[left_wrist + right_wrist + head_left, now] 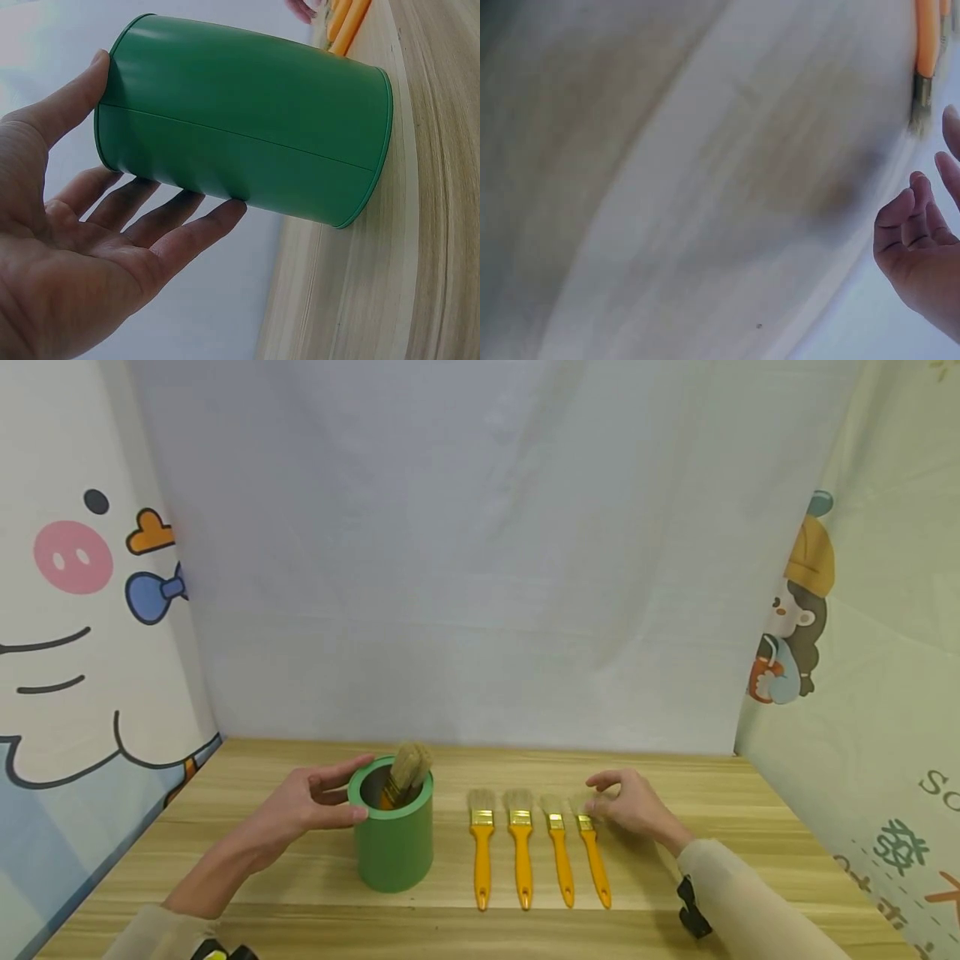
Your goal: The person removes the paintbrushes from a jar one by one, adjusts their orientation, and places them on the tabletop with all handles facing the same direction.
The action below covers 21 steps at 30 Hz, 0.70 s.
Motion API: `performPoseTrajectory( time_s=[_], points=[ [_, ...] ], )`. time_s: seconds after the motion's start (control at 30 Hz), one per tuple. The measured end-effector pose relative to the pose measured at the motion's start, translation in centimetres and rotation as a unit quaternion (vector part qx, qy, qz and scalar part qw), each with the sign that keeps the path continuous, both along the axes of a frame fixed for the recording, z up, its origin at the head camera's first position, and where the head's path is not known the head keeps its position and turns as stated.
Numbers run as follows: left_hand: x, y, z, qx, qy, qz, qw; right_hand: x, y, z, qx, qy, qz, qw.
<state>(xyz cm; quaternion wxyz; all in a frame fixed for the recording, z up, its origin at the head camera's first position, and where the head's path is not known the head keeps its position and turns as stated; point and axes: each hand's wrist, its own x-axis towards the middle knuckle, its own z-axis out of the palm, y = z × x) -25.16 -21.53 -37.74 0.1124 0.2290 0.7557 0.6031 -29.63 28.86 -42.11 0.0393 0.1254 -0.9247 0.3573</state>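
Note:
A green cylindrical can (pixel 395 856) stands upright on the table, holding paintbrushes (pixel 408 768) with their bristles up. My left hand (pixel 303 806) touches the can's left side, thumb and fingertips spread at its rim and wall. In the left wrist view, the long fingers (pixel 187 236) lie fairly straight against the green wall, the palm away from it. To the can's right, several yellow-handled paintbrushes lie in a row, bristles pointing away from me. Beside the bristles of the rightmost paintbrush (pixel 592 847) is my right hand (pixel 633 806), loosely bent and holding nothing.
The wood-grain table (pixel 420 935) reaches back to a plain pale cloth (pixel 480 568). Printed cloths with cartoon figures hang at the left (pixel 67 693) and right (pixel 862 735). Two wider brushes (pixel 482 860) lie nearest the can, narrower ones farther right.

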Motion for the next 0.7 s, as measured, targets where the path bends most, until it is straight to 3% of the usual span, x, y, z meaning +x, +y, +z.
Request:
performPoseTrajectory(
  time_s=[0.3,0.7],
  points=[
    [0.1,0.1,0.1,-0.001,-0.006,0.001,1.0,-0.1,-1.4,2.1,0.003,0.045,0.026,0.999],
    [0.0,0.1,0.0,-0.002,0.001,0.005,1.0,1.5,-8.0,4.6,-0.036,0.07,0.101,0.992]
  ],
)
